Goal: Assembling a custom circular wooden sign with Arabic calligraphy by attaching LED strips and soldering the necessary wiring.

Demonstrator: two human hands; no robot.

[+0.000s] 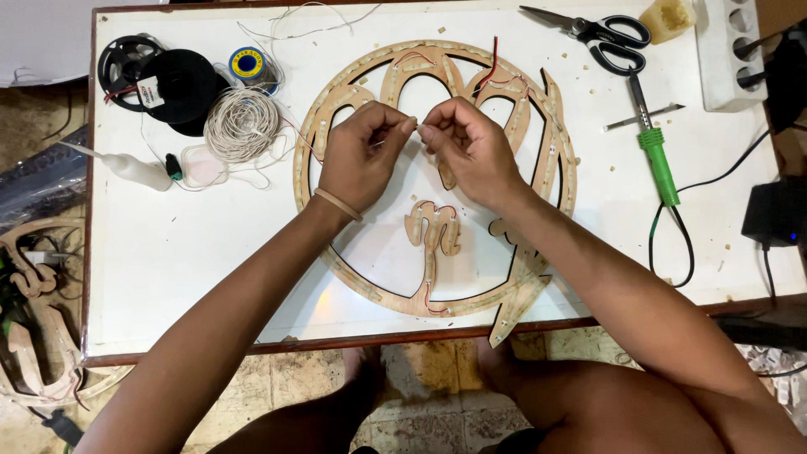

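Note:
A round wooden cut-out frame point(336, 261) with small light strips and red wires glued along its curves lies flat on the white table point(185, 252). Above its middle, my left hand point(361, 155) and my right hand point(466, 143) meet fingertip to fingertip, both pinching a thin pale wire stretched between them. A tan band circles my left wrist. My hands hide part of the frame's inner lettering.
Coil of white wire point(242, 124), black spools point(172, 82), a solder reel point(248, 63) and a glue bottle point(134, 171) sit left. Scissors point(601, 34), a green-handled soldering iron point(656, 155), a power strip point(727, 50) and a black adapter point(773, 214) sit right. Another wooden cut-out point(34, 319) lies on the floor.

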